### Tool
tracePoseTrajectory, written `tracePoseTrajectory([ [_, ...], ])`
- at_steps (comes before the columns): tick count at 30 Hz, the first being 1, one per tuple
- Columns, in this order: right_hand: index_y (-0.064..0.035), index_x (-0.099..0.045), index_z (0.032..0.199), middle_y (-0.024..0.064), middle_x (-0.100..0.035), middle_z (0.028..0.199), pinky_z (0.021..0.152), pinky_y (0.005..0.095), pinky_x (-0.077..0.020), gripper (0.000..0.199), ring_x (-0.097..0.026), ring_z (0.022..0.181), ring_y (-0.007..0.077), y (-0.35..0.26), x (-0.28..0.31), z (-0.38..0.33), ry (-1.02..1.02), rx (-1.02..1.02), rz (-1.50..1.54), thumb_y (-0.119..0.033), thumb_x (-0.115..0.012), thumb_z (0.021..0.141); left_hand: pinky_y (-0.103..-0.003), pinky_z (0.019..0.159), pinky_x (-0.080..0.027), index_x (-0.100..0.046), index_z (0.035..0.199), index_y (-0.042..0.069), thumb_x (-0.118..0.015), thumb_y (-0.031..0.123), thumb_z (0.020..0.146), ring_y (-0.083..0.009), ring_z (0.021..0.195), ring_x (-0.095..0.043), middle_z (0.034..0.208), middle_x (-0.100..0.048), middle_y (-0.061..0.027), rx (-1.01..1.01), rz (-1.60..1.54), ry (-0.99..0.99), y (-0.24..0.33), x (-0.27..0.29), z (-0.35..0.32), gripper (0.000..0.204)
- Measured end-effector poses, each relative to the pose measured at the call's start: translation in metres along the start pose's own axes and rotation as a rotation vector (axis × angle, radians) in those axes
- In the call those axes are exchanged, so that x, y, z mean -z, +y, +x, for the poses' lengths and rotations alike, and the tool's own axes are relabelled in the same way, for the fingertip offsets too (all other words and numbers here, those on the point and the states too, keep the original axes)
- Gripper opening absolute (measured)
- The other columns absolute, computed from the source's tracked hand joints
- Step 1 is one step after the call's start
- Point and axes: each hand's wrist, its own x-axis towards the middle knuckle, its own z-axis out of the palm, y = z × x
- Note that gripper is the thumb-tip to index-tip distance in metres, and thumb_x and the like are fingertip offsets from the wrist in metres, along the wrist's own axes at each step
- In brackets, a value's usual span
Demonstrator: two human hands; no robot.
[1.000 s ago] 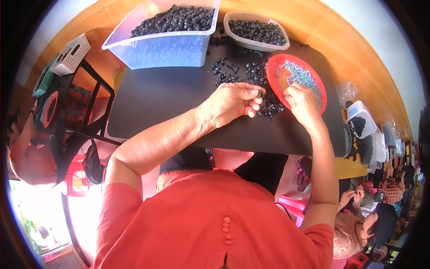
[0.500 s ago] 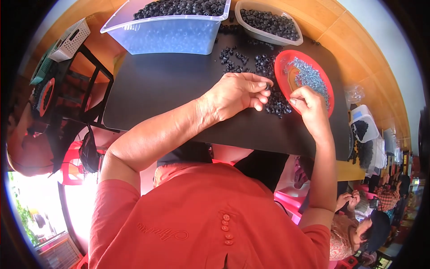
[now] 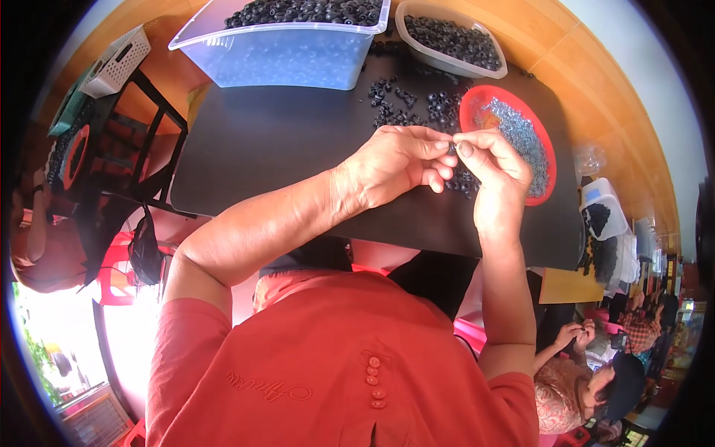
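Right over the black counter mat (image 3: 283, 141), the left hand (image 3: 395, 160) and right hand (image 3: 491, 167) meet fingertip to fingertip — fingers pinched together on a tiny dark bead (image 3: 452, 148), barely visible. Loose black beads (image 3: 417, 104) lie just beyond, beside a round red plastic dish (image 3: 544, 194) of small silvery parts.

A clear plastic bag (image 3: 590, 158) lies on the bench (image 3: 640, 112), just to the right of the black mat. It is crumpled and see-through. Near it, further right, stands a small white box (image 3: 605, 211) with a blue top. No labels, signs or screens can be made out.
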Motion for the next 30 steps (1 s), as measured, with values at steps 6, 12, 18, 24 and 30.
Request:
tracePoseTrajectory([
  [6, 0.0036, -0.068, 0.092, 0.0025, -0.062, 0.089, 0.077, 0.0238, -0.0485, 0.004, -0.06, 0.079, 0.0094, 0.009, 0.0, -0.002, 0.051, 0.073, -0.053, 0.005, -0.068, 0.088, -0.036, 0.071, -0.055, -0.058, 0.113, -0.008, -0.057, 0.007, 0.098, -0.0243, 0.083, -0.066, 0.096, -0.066, -0.0158, -0.003, -0.001, 0.019, -0.001, -0.003, -0.002, 0.02],
  [12, 0.0048, -0.067, 0.095, 0.0042, -0.062, 0.091, 0.08, 0.0244, -0.0473, 0.008, -0.06, 0.085, 0.0115, 0.002, 0.001, -0.005, -0.026, 0.002, -0.053, 0.005, -0.068, 0.087, -0.035, 0.071, -0.055, -0.06, 0.11, -0.008, -0.059, 0.006, 0.097, -0.0236, 0.082, -0.066, 0.094, -0.067, -0.0161, 0.007, 0.062, 0.032, 0.0, -0.002, 0.0, 0.019],
  [18, 0.0027, -0.064, 0.096, 0.0122, -0.065, 0.091, 0.064, 0.0319, -0.0518, 0.016, -0.063, 0.074, 0.0193, -0.024, 0.002, -0.044, 0.065, 0.548, -0.538, 0.005, -0.069, 0.081, -0.034, 0.072, -0.055, -0.061, 0.112, -0.006, -0.058, 0.007, 0.098, -0.0225, 0.082, -0.066, 0.094, -0.067, -0.0134, -0.004, 0.048, 0.021, 0.002, 0.003, 0.002, 0.019],
  [24, -0.0064, -0.066, 0.107, 0.0107, -0.063, 0.1, 0.077, 0.0469, -0.0474, 0.04, -0.064, 0.098, 0.0328, -0.007, 0.026, -0.134, -0.664, 0.744, -0.817, -0.042, -0.067, 0.088, -0.033, 0.074, -0.053, -0.059, 0.114, -0.006, -0.052, 0.009, 0.101, -0.0227, 0.085, -0.064, 0.097, -0.063, -0.0129, -0.036, 0.097, 0.067, 0.006, 0.001, 0.004, 0.021],
  [30, -0.0082, -0.065, 0.119, 0.0101, -0.059, 0.125, 0.099, 0.052, -0.0354, 0.046, -0.054, 0.119, 0.0329, 0.109, 0.099, -0.195, -0.657, 0.177, -1.231, -0.033, -0.07, 0.08, -0.032, 0.073, -0.05, -0.06, 0.113, -0.005, -0.052, 0.009, 0.1, -0.023, 0.086, -0.062, 0.096, -0.063, -0.0124, -0.095, 0.122, 0.066, 0.007, 0.002, 0.006, 0.021],
])
